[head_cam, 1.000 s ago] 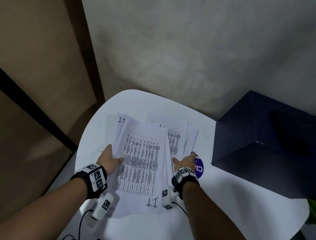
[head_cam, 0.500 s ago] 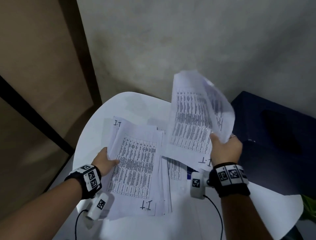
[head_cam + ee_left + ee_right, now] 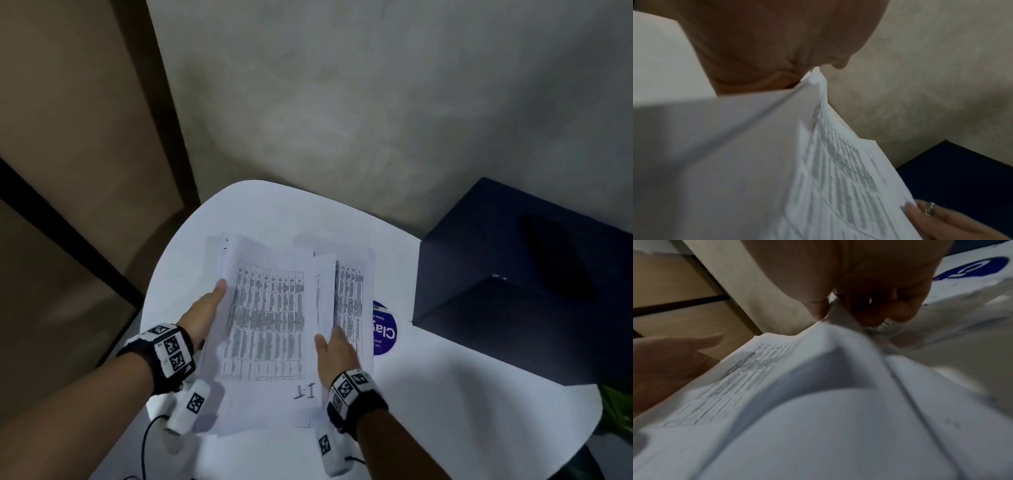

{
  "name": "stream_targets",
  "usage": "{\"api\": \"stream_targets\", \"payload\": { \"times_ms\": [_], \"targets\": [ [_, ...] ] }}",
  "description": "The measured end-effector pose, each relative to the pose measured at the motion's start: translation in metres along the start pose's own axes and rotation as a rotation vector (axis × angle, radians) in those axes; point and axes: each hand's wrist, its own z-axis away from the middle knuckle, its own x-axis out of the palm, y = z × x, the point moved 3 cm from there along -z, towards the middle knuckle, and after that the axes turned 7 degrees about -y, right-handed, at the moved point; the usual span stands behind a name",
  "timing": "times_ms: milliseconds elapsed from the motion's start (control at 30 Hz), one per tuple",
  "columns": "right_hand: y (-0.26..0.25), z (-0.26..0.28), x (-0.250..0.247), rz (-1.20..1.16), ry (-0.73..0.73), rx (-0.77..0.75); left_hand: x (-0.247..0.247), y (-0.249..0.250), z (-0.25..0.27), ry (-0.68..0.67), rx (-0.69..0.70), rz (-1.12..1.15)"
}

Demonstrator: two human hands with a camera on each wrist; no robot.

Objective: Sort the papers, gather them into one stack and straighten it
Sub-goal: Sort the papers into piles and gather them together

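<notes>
Left hand [image 3: 202, 318]: at the left long edge of the stack [image 3: 267, 322], thumb on top of the sheets; the left wrist view shows the edge tucked into the thumb's crook, so it has hold of them.
Stack: printed tables, on the white counter [image 3: 260, 212], long axis running away from the person; its left side is lifted, its edges uneven.
Right hand [image 3: 337, 354]: on the stack's right edge, near the close end; the right wrist view shows thumb and fingers pinching a raised sheet edge.
Loose sheets [image 3: 354, 298]: directly right of the stack and overlapping it, under and beyond the right hand, parallel to it, covering part of a blue sticker [image 3: 385, 330].
Key relation: the ungathered sheets lie rightward, nearest the right hand; they likely need sliding left onto the stack.
Box [image 3: 513, 291]: dark, far right, apart from the papers.
</notes>
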Motion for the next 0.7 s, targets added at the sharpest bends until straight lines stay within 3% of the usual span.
{"api": "stream_targets", "payload": {
  "times_ms": [133,200,300,467,567,700],
  "targets": [
    [0.023,-0.021,-0.038,0.055,0.226,0.218,0.005,0.001,-0.004,0.123,0.082,-0.442],
    [0.032,-0.036,-0.053,0.006,0.193,0.281,0.006,0.000,-0.008,0.155,0.108,-0.500],
    [0.028,-0.056,-0.057,-0.151,0.127,0.252,0.005,-0.003,-0.010,0.164,0.122,-0.529],
    [0.019,-0.060,-0.060,-0.226,0.080,0.327,-0.002,-0.003,-0.008,0.151,0.140,-0.578],
    [0.019,-0.057,-0.060,-0.279,0.071,0.298,-0.006,-0.005,-0.008,0.148,0.134,-0.601],
    [0.003,-0.031,-0.109,-0.266,0.361,0.194,-0.012,-0.005,-0.004,0.155,0.095,-0.579]
  ]
}}
